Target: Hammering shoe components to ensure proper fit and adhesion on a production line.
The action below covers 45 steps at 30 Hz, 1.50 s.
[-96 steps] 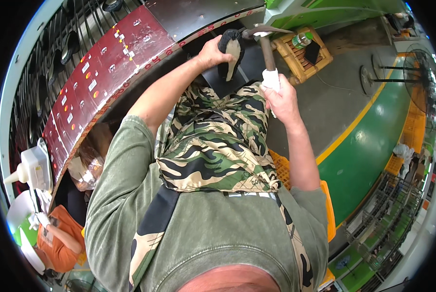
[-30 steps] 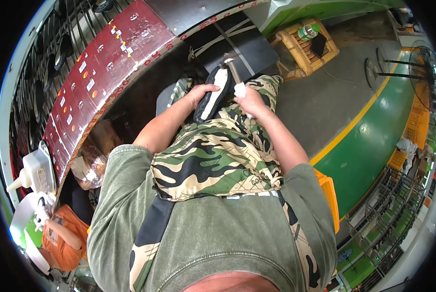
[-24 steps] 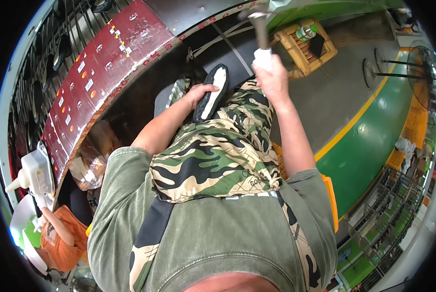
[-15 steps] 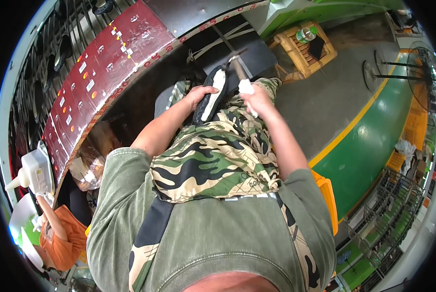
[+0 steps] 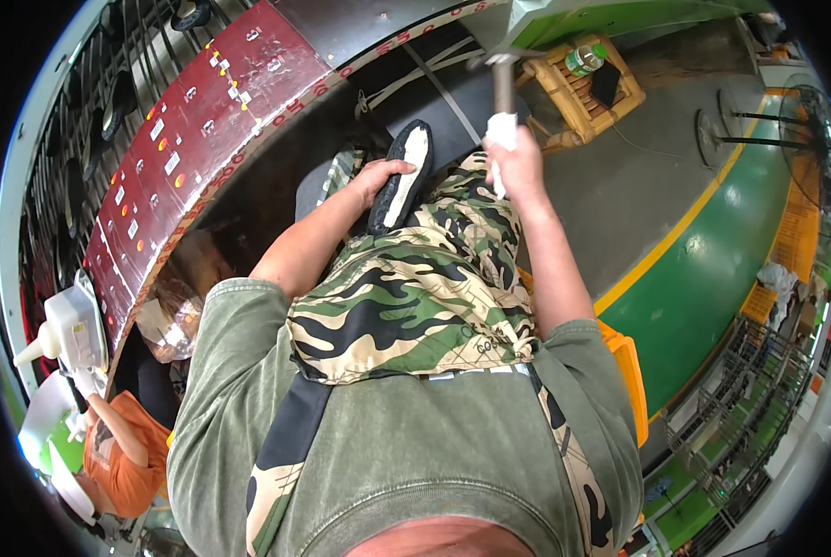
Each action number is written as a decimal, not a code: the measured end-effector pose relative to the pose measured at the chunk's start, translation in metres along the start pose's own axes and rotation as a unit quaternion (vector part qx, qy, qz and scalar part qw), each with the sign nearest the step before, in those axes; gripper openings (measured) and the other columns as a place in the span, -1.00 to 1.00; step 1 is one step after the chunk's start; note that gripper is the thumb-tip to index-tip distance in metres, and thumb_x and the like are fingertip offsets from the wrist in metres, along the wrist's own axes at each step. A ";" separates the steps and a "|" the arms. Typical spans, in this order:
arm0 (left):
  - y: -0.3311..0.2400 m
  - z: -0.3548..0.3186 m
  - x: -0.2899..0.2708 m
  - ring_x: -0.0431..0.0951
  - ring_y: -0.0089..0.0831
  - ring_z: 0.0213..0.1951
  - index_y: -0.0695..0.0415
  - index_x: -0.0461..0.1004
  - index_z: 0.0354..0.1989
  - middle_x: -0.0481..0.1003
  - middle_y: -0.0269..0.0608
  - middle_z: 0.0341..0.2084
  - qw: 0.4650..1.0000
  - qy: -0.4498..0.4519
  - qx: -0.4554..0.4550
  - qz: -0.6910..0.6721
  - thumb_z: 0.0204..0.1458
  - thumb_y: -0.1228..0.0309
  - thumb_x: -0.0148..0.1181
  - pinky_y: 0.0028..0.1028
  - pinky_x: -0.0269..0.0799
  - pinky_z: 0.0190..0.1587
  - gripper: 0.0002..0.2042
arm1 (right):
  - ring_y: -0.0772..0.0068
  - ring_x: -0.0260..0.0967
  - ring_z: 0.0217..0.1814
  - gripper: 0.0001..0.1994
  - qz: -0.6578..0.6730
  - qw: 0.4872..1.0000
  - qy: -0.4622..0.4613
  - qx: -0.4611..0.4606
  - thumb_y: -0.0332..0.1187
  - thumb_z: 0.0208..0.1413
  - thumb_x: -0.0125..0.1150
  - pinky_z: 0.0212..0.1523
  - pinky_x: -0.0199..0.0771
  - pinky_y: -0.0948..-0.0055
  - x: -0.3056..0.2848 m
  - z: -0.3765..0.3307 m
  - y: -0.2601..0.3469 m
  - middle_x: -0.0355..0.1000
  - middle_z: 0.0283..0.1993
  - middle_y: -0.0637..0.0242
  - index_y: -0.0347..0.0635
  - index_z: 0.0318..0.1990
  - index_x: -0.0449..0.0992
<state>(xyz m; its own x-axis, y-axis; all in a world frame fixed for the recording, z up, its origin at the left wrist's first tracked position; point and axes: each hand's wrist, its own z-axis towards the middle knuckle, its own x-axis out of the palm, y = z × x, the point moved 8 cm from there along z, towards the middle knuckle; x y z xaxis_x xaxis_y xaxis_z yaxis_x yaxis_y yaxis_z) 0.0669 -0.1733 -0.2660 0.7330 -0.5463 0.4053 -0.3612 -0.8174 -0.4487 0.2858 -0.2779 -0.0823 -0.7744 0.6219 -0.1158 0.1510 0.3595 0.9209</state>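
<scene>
Head view: the left hand (image 5: 381, 176) pins a black shoe (image 5: 399, 190), pale sole up, long axis pointing away. The right hand (image 5: 517, 165) has its grip wrapped around an upright hammer (image 5: 502, 93); its metal head is on top.

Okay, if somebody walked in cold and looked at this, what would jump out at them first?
Probably the raised right hand, gripping a hammer by its white-wrapped handle above the lap. Just left of it, the left hand steadies a black shoe sole with a pale inner face on the camouflage apron. The long red panel curving along the upper left also draws the eye.
</scene>
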 end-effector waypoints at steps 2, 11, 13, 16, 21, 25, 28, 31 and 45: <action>-0.005 -0.002 0.008 0.66 -0.21 -0.33 0.30 0.52 -0.03 0.63 -0.03 -0.27 1.000 0.011 -0.009 0.000 -0.15 0.33 0.45 -0.22 0.61 -0.16 -0.51 | 0.52 0.35 -0.67 -0.82 0.063 0.985 -0.070 -0.148 -0.49 0.15 0.22 -0.64 0.43 0.50 -0.016 -0.002 0.045 0.41 -0.47 0.28 -0.29 -0.17 0.34; -0.009 0.001 0.008 0.66 -0.20 -0.30 0.28 0.51 -0.02 0.63 -0.01 -0.26 1.000 0.015 0.024 0.000 -0.15 0.32 0.44 -0.22 0.60 -0.16 -0.50 | 0.44 0.44 -0.64 -0.68 -0.157 0.978 0.100 0.094 -0.41 0.10 0.32 -0.61 0.48 0.41 0.049 -0.014 -0.072 0.52 -0.35 0.16 -0.39 -0.06 0.42; -0.016 0.000 0.004 0.65 -0.20 -0.32 0.27 0.50 -0.02 0.62 -0.03 -0.26 0.999 -0.013 0.051 0.012 -0.15 0.34 0.42 -0.21 0.60 -0.17 -0.52 | 0.44 0.41 -0.66 -0.66 -0.091 0.993 0.042 0.062 -0.40 0.10 0.31 -0.62 0.45 0.42 0.037 -0.015 -0.059 0.52 -0.35 0.16 -0.40 -0.03 0.42; -0.037 0.000 -0.002 0.63 -0.22 -0.32 0.25 0.49 -0.10 0.60 -0.07 -0.29 0.987 -0.024 0.110 -0.111 -0.13 0.36 0.38 -0.16 0.59 -0.19 -0.60 | 0.45 0.39 -0.67 -0.67 -0.065 0.997 -0.027 0.016 -0.40 0.11 0.30 -0.63 0.43 0.42 0.020 -0.007 -0.054 0.52 -0.33 0.16 -0.39 -0.04 0.42; -0.079 -0.020 -0.013 0.56 -0.17 -0.06 0.18 0.46 -0.05 0.58 -0.16 -0.13 0.954 -0.001 0.234 -0.187 -0.08 0.35 0.32 0.04 0.38 0.15 -0.61 | 0.41 0.42 -0.64 -0.68 -0.089 0.992 -0.010 0.083 -0.40 0.11 0.29 -0.61 0.47 0.40 0.007 -0.016 -0.087 0.52 -0.30 0.16 -0.36 -0.02 0.43; -0.074 -0.035 -0.044 0.51 -0.29 -0.28 0.15 0.46 -0.16 0.44 -0.29 -0.43 0.944 -0.107 0.263 -0.169 -0.12 0.52 0.30 0.07 0.50 -0.12 -0.70 | 0.49 0.34 -0.65 -0.77 -0.103 0.994 -0.038 0.019 -0.44 0.14 0.24 -0.65 0.39 0.44 0.003 -0.039 -0.069 0.40 -0.48 0.32 -0.33 -0.10 0.42; -0.068 -0.032 -0.051 0.50 -0.27 -0.32 0.17 0.43 -0.18 0.41 -0.24 -0.41 0.941 -0.180 0.250 -0.142 -0.14 0.57 0.27 0.05 0.54 -0.25 -0.71 | 0.49 0.33 -0.65 -0.77 -0.091 0.995 -0.031 0.000 -0.44 0.14 0.24 -0.65 0.40 0.45 0.009 -0.038 -0.069 0.40 -0.48 0.32 -0.33 -0.10 0.42; -0.064 -0.027 -0.057 0.51 -0.19 -0.33 0.22 0.41 -0.19 0.41 -0.16 -0.38 0.946 -0.211 0.213 -0.125 -0.17 0.63 0.21 0.01 0.57 -0.30 -0.70 | 0.45 0.43 -0.58 -0.71 -0.063 0.995 0.010 0.072 -0.43 0.12 0.27 -0.60 0.48 0.42 0.026 -0.037 -0.084 0.49 -0.39 0.24 -0.34 -0.04 0.44; -0.061 -0.080 -0.072 0.49 -0.02 0.05 0.15 0.39 0.03 0.52 -0.07 -0.10 0.919 -0.104 0.222 -0.309 -0.08 0.69 0.12 0.30 0.32 0.22 -0.57 | 0.52 0.35 -0.66 -0.76 -0.026 0.999 -0.033 -0.026 -0.41 0.14 0.25 -0.64 0.41 0.47 0.001 -0.055 -0.057 0.44 -0.46 0.30 -0.32 -0.10 0.42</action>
<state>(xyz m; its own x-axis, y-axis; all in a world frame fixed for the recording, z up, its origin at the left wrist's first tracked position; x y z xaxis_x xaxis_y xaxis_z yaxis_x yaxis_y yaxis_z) -0.0100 -0.0986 -0.2036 0.8304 0.0816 0.5512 0.3974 -0.7801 -0.4833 0.2429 -0.3361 -0.1146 -0.7382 0.6482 -0.1867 0.0784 0.3574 0.9307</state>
